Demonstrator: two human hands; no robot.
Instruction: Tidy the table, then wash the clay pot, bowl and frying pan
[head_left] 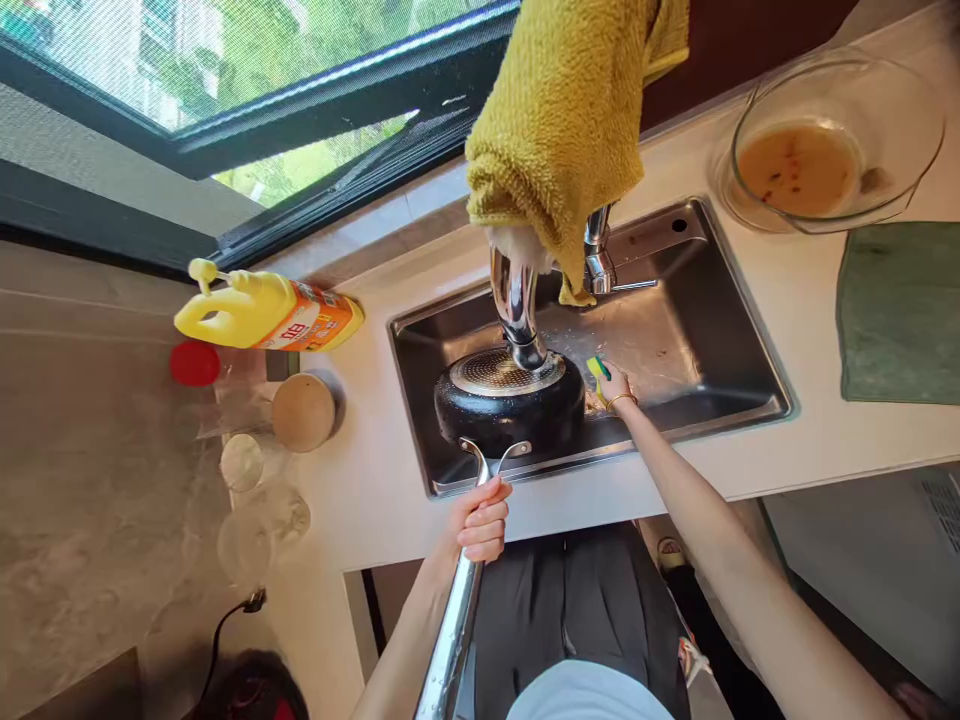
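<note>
My left hand [482,520] is wrapped round the long metal handle of a black frying pan [510,408]. The pan is bottom up over the left part of a steel sink [742,385], with water drops on its underside. Right above its base is the chrome faucet [517,300], with a yellow towel [559,130] draped over it. To the right of the pan, inside the sink, my right hand [616,385] grips a yellow and green sponge [598,370]. The sponge is apart from the pan's side.
A yellow detergent bottle [274,312] stands left of the sink, near a round wooden lid [302,412] and glass jars [262,525]. A glass bowl [836,150] with brownish liquid sits at the back right, by a green cloth [900,310]. A window [225,90] borders the counter.
</note>
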